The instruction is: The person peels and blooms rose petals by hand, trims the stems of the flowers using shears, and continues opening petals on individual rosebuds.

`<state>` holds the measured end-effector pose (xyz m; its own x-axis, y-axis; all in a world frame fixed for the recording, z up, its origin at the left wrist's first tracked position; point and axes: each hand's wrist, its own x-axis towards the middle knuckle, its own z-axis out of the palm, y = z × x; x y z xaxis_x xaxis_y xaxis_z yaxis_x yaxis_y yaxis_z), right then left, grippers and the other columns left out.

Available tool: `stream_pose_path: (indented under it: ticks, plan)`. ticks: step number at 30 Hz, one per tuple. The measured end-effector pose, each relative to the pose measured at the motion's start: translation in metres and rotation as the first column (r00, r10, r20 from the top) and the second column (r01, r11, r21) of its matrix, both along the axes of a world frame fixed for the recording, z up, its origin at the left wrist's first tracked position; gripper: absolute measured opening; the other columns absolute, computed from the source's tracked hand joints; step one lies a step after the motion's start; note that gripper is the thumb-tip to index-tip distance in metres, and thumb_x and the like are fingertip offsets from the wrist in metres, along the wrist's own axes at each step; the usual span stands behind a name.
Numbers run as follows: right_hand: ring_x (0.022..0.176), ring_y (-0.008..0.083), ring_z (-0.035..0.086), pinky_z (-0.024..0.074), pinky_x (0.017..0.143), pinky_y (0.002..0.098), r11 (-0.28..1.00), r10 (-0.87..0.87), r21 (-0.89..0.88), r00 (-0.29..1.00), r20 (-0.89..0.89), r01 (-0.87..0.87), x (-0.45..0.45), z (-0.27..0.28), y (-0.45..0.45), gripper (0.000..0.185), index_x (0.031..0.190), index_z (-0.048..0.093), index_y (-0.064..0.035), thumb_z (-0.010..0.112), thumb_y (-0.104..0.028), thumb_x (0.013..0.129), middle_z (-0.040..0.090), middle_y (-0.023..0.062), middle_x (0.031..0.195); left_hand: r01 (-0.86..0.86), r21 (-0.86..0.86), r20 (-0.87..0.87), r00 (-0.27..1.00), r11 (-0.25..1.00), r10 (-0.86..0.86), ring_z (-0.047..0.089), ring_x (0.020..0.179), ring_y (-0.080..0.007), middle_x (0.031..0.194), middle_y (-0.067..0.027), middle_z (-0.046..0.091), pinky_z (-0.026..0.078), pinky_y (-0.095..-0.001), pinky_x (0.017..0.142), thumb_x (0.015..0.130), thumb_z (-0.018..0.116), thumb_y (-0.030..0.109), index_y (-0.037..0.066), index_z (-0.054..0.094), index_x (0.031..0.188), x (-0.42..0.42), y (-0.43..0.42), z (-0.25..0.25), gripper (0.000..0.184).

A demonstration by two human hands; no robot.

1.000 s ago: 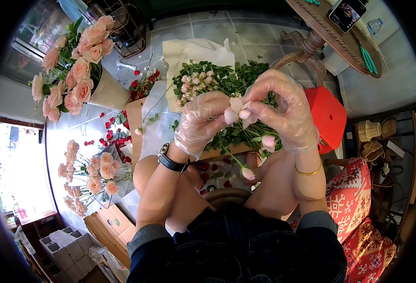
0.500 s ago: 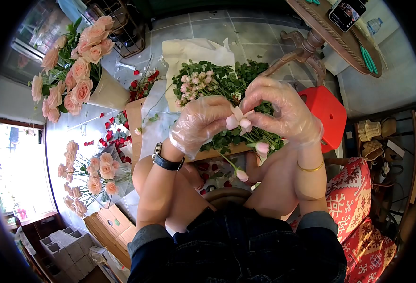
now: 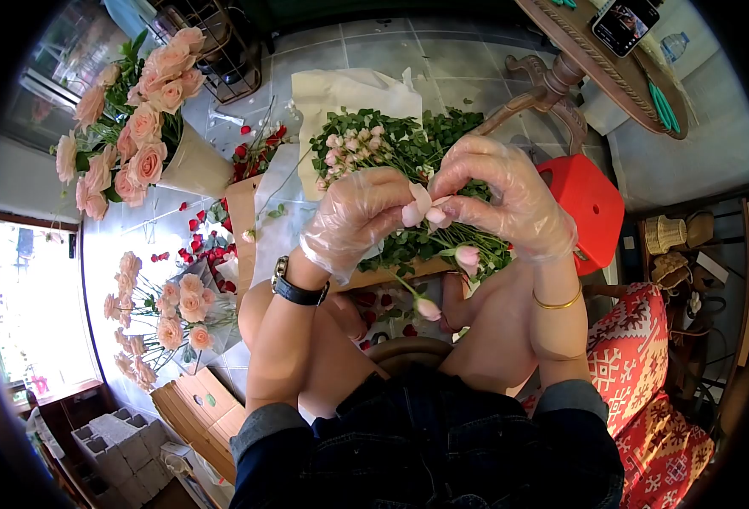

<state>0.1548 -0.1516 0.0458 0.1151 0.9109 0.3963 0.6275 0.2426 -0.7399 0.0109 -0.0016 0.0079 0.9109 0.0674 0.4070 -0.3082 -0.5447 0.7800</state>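
Tiled floor [image 3: 383,55] surrounds the work area; cream paper [image 3: 315,93] lies on it, with pale pink rosebuds [image 3: 357,148] and leafy stems on top.

The pink rose [image 3: 421,202] is between the two gloved hands, above the leafy stems. Left hand [image 3: 353,212]: thumb and forefinger pinched together at the flower's left side. Right hand [image 3: 506,195]: thumb and forefinger curved into a ring, tips nearly meeting on the right-hand petals. Exact fingertip contact is partly hidden.

For good handling, support the bloom with one hand. Ease one petal at a time outward from its base, using light pressure; thin petals may crease or tear.

Red petals [image 3: 220,212] litter the floor at left. A red stool [image 3: 591,212] stands at right, below a wooden table [image 3: 578,38] bearing a phone [image 3: 626,27].
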Motion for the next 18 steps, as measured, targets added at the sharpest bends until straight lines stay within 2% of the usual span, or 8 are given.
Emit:
stream_pose_path:
  ticks: [5, 7, 9, 10, 12, 14, 16, 18]
  plan:
    - [0.065, 0.017, 0.055, 0.0444, 0.059, 0.0272, 0.999, 0.017, -0.035, 0.997, -0.081, -0.02, -0.001, -0.002, 0.0, 0.013, 0.081, 0.059, -0.001, 0.066, -0.011, 0.076, 0.053, 0.0065, 0.072, -0.03, 0.003, 0.006, 1.0, 1.0, 0.03, 0.054, 0.069, -0.0275, 0.078, -0.0108, 0.055, 0.043, -0.0318, 0.061, 0.068, 0.057, -0.006, 0.001, 0.059, 0.083, 0.001, -0.001, -0.004, 0.017]
    - [0.065, 0.0157, 0.055, 0.0446, 0.059, 0.0266, 0.998, 0.02, -0.054, 0.997, -0.075, -0.024, -0.001, -0.002, 0.0, 0.013, 0.08, 0.059, 0.0002, 0.065, -0.011, 0.077, 0.053, 0.0062, 0.071, -0.015, 0.066, 0.088, 0.996, 0.998, 0.009, 0.056, 0.066, -0.0244, 0.074, -0.008, 0.056, 0.045, -0.0302, 0.056, 0.065, 0.06, -0.006, 0.002, 0.057, 0.077, 0.003, 0.001, -0.007, 0.015]
    - [0.064, 0.0115, 0.054, 0.0449, 0.059, 0.0254, 0.968, -0.001, -0.226, 0.9, -0.437, -0.108, -0.004, -0.003, -0.001, 0.015, 0.08, 0.058, 0.0005, 0.061, -0.015, 0.082, 0.056, 0.0042, 0.071, 0.001, 0.042, 0.062, 0.998, 0.999, -0.004, 0.056, 0.066, -0.0244, 0.075, -0.0084, 0.056, 0.045, -0.0302, 0.056, 0.063, 0.058, -0.008, 0.002, 0.056, 0.076, 0.002, 0.0, -0.004, 0.016]
    - [0.064, 0.0115, 0.054, 0.0449, 0.059, 0.0254, 0.968, -0.002, -0.226, 0.9, -0.437, -0.108, -0.007, -0.001, -0.002, 0.015, 0.08, 0.058, 0.0005, 0.061, -0.015, 0.082, 0.056, 0.0042, 0.071, 0.016, 0.017, 0.036, 0.999, 1.0, -0.017, 0.056, 0.066, -0.0244, 0.075, -0.0087, 0.056, 0.044, -0.0302, 0.056, 0.062, 0.057, -0.01, 0.002, 0.055, 0.075, 0.001, -0.001, -0.003, 0.018]
    - [0.065, 0.0073, 0.052, 0.0446, 0.06, 0.0236, 0.868, -0.269, -0.466, 0.625, -0.732, -0.171, -0.012, 0.008, -0.005, 0.018, 0.081, 0.059, -0.0006, 0.056, -0.018, 0.086, 0.058, 0.003, 0.073, 0.025, 0.025, 0.063, 0.998, 0.999, -0.027, 0.056, 0.066, -0.0247, 0.076, -0.0089, 0.055, 0.044, -0.0301, 0.056, 0.062, 0.056, -0.011, 0.002, 0.055, 0.075, 0.001, -0.002, -0.001, 0.019]
    - [0.067, 0.0063, 0.051, 0.0438, 0.061, 0.0225, 0.902, -0.195, -0.384, 0.609, -0.769, -0.196, -0.011, -0.005, -0.003, 0.018, 0.083, 0.059, -0.0017, 0.055, -0.019, 0.086, 0.058, 0.0027, 0.075, 0.033, 0.033, 0.091, 0.995, 0.999, -0.036, 0.055, 0.066, -0.025, 0.076, -0.0091, 0.055, 0.044, -0.0301, 0.056, 0.061, 0.055, -0.013, 0.002, 0.055, 0.076, 0.002, -0.004, -0.003, 0.02]
    - [0.068, 0.0053, 0.05, 0.0429, 0.062, 0.0214, 0.928, -0.116, -0.298, 0.59, -0.799, -0.222, -0.013, -0.012, 0.0, 0.018, 0.085, 0.059, -0.0028, 0.054, -0.02, 0.087, 0.059, 0.0024, 0.077, 0.073, -0.099, 0.108, 0.992, 0.992, -0.062, 0.054, 0.064, -0.0238, 0.075, -0.0085, 0.054, 0.044, -0.0293, 0.056, 0.062, 0.053, -0.014, 0.002, 0.058, 0.079, 0.002, -0.007, -0.009, 0.024]
    - [0.073, 0.0048, 0.05, 0.041, 0.066, 0.0197, 0.97, -0.177, -0.241, 0.626, -0.759, -0.018, -0.019, -0.014, 0.003, 0.018, 0.087, 0.059, -0.0017, 0.054, -0.019, 0.087, 0.059, 0.0025, 0.081, 0.048, -0.154, 0.116, 0.993, 0.987, -0.03, 0.054, 0.063, -0.0227, 0.074, -0.0082, 0.054, 0.043, -0.0288, 0.055, 0.064, 0.055, -0.012, 0.003, 0.06, 0.082, 0.003, -0.009, -0.009, 0.024]
